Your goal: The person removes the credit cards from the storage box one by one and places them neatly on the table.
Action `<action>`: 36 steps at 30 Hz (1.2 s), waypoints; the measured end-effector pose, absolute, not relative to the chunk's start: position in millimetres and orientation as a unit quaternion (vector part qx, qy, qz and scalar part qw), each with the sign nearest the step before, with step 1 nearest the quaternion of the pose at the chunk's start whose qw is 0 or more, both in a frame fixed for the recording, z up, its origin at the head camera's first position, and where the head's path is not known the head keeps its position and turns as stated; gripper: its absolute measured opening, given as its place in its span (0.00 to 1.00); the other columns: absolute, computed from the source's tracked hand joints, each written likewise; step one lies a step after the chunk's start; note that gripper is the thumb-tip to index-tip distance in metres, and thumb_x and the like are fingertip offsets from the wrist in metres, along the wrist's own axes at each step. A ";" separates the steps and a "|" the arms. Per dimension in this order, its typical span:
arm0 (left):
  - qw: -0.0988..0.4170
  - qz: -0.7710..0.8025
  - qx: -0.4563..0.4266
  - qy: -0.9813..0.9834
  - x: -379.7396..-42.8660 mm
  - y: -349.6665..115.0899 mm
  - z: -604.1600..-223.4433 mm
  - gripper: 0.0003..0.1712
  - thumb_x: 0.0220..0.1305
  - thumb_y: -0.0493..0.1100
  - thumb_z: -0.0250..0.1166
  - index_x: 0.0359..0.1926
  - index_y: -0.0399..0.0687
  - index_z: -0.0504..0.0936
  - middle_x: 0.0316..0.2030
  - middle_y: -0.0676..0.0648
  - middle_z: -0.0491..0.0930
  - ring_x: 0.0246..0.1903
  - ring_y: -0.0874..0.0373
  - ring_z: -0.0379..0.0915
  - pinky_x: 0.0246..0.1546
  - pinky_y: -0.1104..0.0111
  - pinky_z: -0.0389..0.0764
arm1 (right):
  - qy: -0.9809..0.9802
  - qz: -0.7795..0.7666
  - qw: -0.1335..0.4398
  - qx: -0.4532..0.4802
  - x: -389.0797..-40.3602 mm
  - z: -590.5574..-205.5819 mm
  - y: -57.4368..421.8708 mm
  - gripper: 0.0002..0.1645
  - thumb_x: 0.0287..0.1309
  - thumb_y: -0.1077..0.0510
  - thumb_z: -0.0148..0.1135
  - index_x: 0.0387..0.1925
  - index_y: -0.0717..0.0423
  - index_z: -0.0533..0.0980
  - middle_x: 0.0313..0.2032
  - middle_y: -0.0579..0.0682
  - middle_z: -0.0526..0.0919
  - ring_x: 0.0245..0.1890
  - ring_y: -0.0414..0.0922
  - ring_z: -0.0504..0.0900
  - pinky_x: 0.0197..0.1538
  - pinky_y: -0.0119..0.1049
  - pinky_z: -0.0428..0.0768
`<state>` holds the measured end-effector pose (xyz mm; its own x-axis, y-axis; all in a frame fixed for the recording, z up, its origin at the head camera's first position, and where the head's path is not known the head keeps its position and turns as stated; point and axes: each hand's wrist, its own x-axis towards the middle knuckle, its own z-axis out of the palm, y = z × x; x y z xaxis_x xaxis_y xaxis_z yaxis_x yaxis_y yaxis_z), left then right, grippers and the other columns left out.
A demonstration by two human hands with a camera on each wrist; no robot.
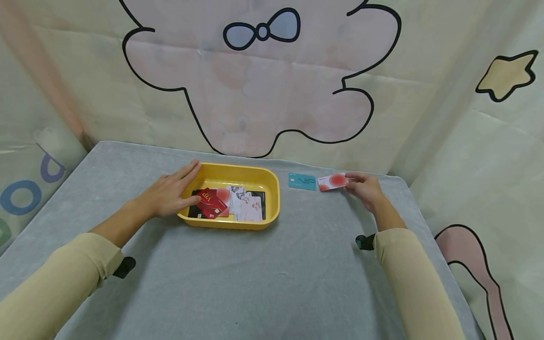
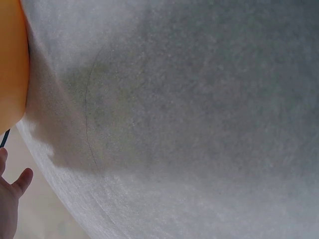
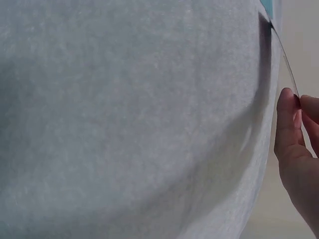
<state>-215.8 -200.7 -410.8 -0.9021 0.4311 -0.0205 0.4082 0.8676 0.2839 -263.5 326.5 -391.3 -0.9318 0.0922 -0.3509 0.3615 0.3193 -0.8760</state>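
Note:
My right hand [image 1: 366,190] pinches the right end of a white-and-red card [image 1: 333,182] between thumb and fingers. In the right wrist view that card [image 3: 289,67] shows nearly edge-on, its far end low by the cloth. Just left of it lies a teal VIP card [image 1: 302,181], flat on the table. My left hand [image 1: 170,191] rests at the left side of a yellow tray [image 1: 272,219], fingers extended along the rim and thumb reaching over it. Inside are several cards, including a red VIP card [image 1: 211,204], white cards [image 1: 250,208] and dark ones.
A grey-blue cloth covers the table [image 1: 263,278]. Behind it hangs a pale curtain [image 1: 255,94] with cartoon drawings, meeting the table's back edge, and a side curtain [image 1: 488,156] hangs to the right.

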 end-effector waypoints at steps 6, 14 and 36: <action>0.040 0.137 0.216 0.966 -216.2 -201.4 -411.2 0.53 0.66 0.60 0.59 0.79 0.42 0.44 0.79 0.40 0.41 0.74 0.37 0.48 0.62 0.33 0.60 | 0.830 -0.520 0.145 0.141 -262.5 -392.8 328.5 0.29 0.74 0.59 0.51 0.71 0.65 0.63 0.69 0.63 0.63 0.54 0.53 0.75 0.62 0.41 0.76; 0.047 0.132 0.221 0.965 -215.7 -201.2 -408.0 0.52 0.67 0.60 0.58 0.79 0.42 0.42 0.78 0.39 0.41 0.74 0.37 0.47 0.62 0.33 0.60 | 0.852 -0.474 0.174 0.138 -264.3 -394.1 332.7 0.29 0.76 0.53 0.47 0.71 0.65 0.63 0.66 0.65 0.67 0.54 0.53 0.78 0.57 0.37 0.79; 0.042 0.145 0.215 0.965 -216.5 -201.3 -411.9 0.53 0.66 0.60 0.59 0.79 0.43 0.43 0.79 0.40 0.41 0.74 0.38 0.47 0.62 0.33 0.60 | 0.902 -0.386 0.175 0.078 -273.4 -368.5 308.4 0.33 0.74 0.50 0.45 0.70 0.69 0.62 0.64 0.68 0.70 0.59 0.60 0.76 0.60 0.48 0.78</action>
<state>-216.5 -201.3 -411.9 -0.9040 0.4272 -0.0184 0.4030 0.8656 0.2974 -273.4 308.4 -368.5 -0.9263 0.0051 -0.3768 0.2760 0.6900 -0.6691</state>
